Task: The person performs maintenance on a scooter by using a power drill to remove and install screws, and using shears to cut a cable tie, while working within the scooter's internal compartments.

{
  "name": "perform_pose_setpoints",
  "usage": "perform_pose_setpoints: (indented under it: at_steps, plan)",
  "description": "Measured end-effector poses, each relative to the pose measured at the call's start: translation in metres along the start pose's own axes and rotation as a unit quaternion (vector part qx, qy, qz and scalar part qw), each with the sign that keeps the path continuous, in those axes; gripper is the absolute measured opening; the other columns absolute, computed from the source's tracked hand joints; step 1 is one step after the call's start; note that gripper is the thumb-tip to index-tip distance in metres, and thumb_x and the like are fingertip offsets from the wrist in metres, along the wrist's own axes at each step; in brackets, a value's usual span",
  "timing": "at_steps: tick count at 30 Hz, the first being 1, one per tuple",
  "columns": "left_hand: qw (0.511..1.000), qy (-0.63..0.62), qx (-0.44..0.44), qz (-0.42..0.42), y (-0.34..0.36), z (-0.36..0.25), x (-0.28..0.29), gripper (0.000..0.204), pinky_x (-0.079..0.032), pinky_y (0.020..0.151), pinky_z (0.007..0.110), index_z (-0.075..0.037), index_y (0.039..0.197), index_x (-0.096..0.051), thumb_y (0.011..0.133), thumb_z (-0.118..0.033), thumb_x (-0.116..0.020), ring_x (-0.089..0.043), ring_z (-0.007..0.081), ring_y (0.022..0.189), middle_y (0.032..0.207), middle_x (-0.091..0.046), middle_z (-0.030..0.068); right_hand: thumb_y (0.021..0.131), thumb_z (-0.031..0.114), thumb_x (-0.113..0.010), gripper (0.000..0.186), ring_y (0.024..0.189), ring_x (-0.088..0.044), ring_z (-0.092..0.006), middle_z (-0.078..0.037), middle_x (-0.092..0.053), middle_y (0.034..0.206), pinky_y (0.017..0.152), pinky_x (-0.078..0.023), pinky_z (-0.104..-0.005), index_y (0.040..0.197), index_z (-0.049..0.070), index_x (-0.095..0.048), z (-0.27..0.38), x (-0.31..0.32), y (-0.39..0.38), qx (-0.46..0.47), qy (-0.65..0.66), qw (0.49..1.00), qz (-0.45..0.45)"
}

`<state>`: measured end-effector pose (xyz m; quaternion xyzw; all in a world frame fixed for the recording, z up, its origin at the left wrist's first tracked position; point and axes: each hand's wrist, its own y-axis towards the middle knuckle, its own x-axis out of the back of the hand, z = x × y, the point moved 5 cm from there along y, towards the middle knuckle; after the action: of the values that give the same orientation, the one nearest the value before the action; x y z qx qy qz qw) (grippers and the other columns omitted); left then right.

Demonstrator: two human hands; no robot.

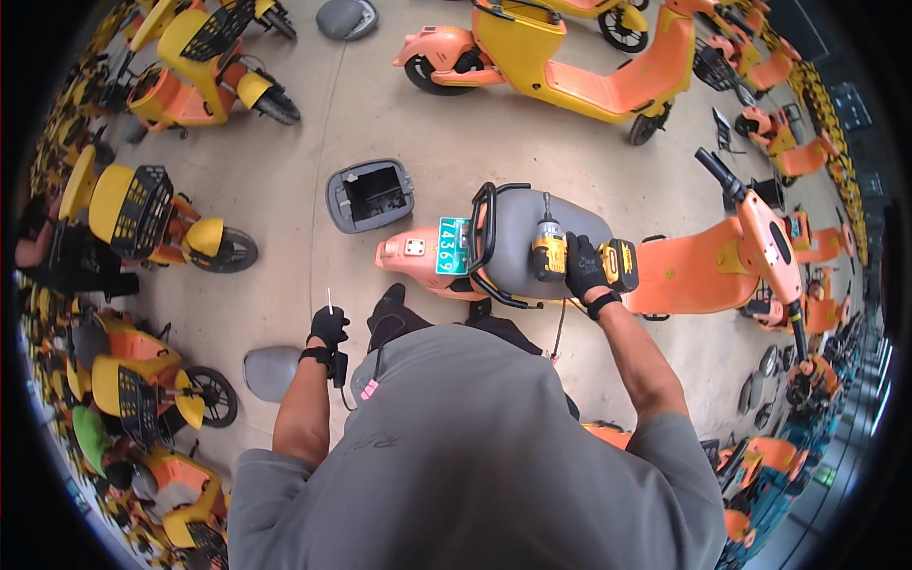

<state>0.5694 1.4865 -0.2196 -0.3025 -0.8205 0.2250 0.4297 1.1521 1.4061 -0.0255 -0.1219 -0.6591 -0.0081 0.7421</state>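
Observation:
My right hand (587, 271), in a black glove, is wrapped round the handle of a yellow and black cordless drill (548, 256). The drill lies over the grey seat (515, 249) of an orange electric scooter (693, 271), its bit pointing away from me. Out to the left, my gloved left hand (329, 327) is closed, and a thin white stick (330, 298) pokes up from it; its kind cannot be made out. A black rack bar (484, 233) and a green number plate (453, 245) sit behind the seat.
An open grey storage bin (370, 196) stands on the floor beyond the scooter's tail. A loose grey seat (272, 372) lies near my left forearm, another seat (347, 18) at the far side. Yellow and orange scooters (570, 59) stand all round. A person in green (90, 439) is at the left.

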Motion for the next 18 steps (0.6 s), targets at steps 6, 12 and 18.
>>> perform_pose_setpoints:
  at_steps: [6,12,18]
  plan:
    - [0.901,-0.378,0.200,-0.068,-0.106,-0.079,-0.040,0.025,-0.047,0.044,0.033,-0.002,0.096,-0.055,0.083,-0.022,-0.048,-0.054,0.0198,0.046,0.082,-0.065,0.0153,0.081,0.012,-0.047,0.039,0.085,-0.055,-0.0299,-0.015,-0.052,0.096,0.073,-0.045,-0.0412,0.118,0.003,-0.042,-0.014,-0.036,0.022,0.082,-0.069,0.994,-0.009]
    - [0.829,-0.503,0.213,-0.121,-0.134,-0.142,-0.046,0.043,-0.048,0.050,0.027,-0.003,0.099,-0.057,0.093,-0.042,-0.041,-0.054,0.0152,0.048,0.084,-0.065,0.0115,0.076,0.015,-0.052,0.057,0.095,-0.050,-0.0332,-0.018,-0.049,0.104,0.079,-0.043,-0.0435,0.128,0.001,-0.034,-0.022,-0.031,0.028,0.088,-0.012,0.993,0.073]
    - [0.798,-0.597,0.042,-0.077,-0.107,-0.237,-0.014,0.047,-0.046,0.079,0.029,-0.003,0.110,-0.059,0.094,-0.042,-0.039,-0.057,0.0142,0.089,0.102,-0.062,0.0068,0.068,0.021,-0.061,0.064,0.104,-0.046,-0.0370,-0.019,-0.048,0.113,0.087,-0.039,-0.0467,0.126,0.004,-0.040,-0.018,0.004,0.018,0.087,0.056,0.994,0.028]
